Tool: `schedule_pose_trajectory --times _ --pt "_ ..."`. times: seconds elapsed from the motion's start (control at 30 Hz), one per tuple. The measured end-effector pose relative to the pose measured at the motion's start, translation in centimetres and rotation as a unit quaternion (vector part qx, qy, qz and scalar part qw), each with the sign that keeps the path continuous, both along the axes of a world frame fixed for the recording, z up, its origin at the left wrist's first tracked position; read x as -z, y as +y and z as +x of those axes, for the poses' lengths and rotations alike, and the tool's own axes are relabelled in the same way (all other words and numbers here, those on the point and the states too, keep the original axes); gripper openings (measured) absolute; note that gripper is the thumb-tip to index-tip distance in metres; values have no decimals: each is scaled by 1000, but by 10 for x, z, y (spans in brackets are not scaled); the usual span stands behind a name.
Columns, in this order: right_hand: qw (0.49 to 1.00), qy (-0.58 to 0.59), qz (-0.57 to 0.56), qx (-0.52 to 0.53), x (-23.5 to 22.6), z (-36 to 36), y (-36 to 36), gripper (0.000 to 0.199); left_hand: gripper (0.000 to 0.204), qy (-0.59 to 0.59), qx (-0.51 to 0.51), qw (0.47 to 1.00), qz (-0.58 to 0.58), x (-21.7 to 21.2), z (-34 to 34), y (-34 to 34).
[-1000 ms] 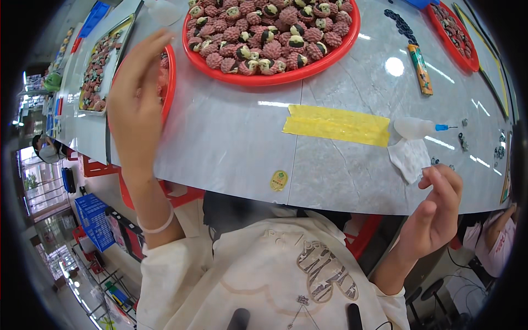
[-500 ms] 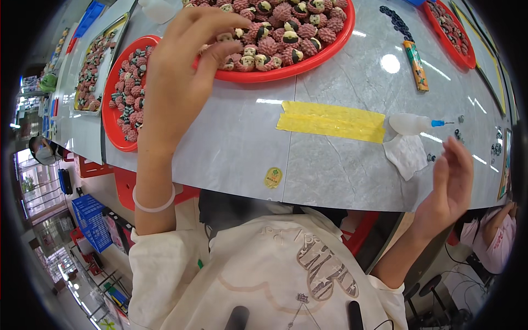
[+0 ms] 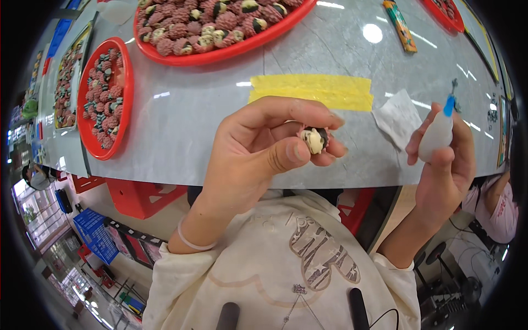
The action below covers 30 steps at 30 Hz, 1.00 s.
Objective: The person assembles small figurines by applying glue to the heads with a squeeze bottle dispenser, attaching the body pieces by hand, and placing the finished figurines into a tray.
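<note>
A small pink, ridged piece with a cream face and black top [image 3: 315, 140] is pinched between the thumb and fingers of my left hand [image 3: 253, 148], over the table's near side. My right hand [image 3: 448, 181] grips a white squeeze bottle [image 3: 436, 137] with a blue needle tip, held upright at the right. Beyond my left hand lies a large red tray [image 3: 220, 53], piled with similar pink pieces. Another red tray [image 3: 129, 93] at the left holds more of them, some with dark parts.
Yellow tape [image 3: 313, 91] is stuck on the grey table [image 3: 181, 121]. A crumpled white tissue [image 3: 399, 118] lies near the bottle. Farther off are an orange and green packet [image 3: 400, 26], a red tray [image 3: 448, 19] and, at far left, a metal-edged tray [image 3: 67, 88] of pieces.
My left hand has come back from the large tray with a pink piece. My right hand has picked the squeeze bottle up off the table and tipped it upright.
</note>
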State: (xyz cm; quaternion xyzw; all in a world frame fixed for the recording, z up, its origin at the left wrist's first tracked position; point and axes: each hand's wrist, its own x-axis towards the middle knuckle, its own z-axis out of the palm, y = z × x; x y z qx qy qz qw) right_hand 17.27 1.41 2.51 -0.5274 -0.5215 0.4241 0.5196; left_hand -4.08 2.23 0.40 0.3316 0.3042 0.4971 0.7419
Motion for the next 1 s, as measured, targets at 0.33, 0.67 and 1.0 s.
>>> schedule_pose_trajectory --times 0.33,0.67,1.0 --pt "984 22 103 -144 -5 8 -3 48 37 -16 25 999 -18 5 16 -11" --pt "991 -102 74 -39 -14 0 -16 45 40 3 19 999 -32 3 20 -19" --pt "994 -58 87 -43 -18 17 -24 45 38 -3 22 999 -45 4 20 -18"
